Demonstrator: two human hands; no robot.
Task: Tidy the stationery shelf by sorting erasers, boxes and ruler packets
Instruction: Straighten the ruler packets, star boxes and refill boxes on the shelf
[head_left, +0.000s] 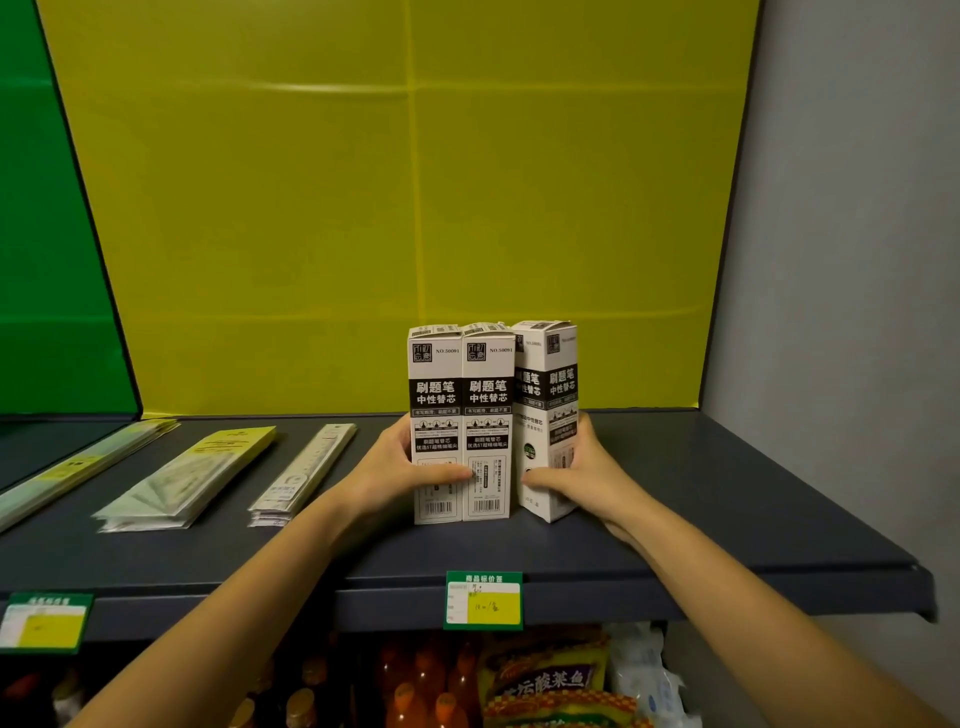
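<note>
Three tall white-and-black refill boxes stand upright on the dark shelf (727, 493). The left box (435, 395) and middle box (487, 395) stand flush side by side. The right box (548, 395) is turned slightly and leans a little against them. My left hand (400, 470) wraps the left box's side, thumb across the fronts of the two left boxes. My right hand (576, 475) grips the right box from its right side, thumb on its front. Ruler packets lie flat to the left: a narrow stack (304, 475), a wider yellow-topped stack (192, 478) and a long stack (78, 467).
A yellow back panel (405, 208) and a green panel (47, 260) rise behind the shelf; a grey wall (857, 260) closes the right side. Price tags (484, 600) (44, 621) hang on the front edge. Bottles and snack bags (540, 680) fill the shelf below.
</note>
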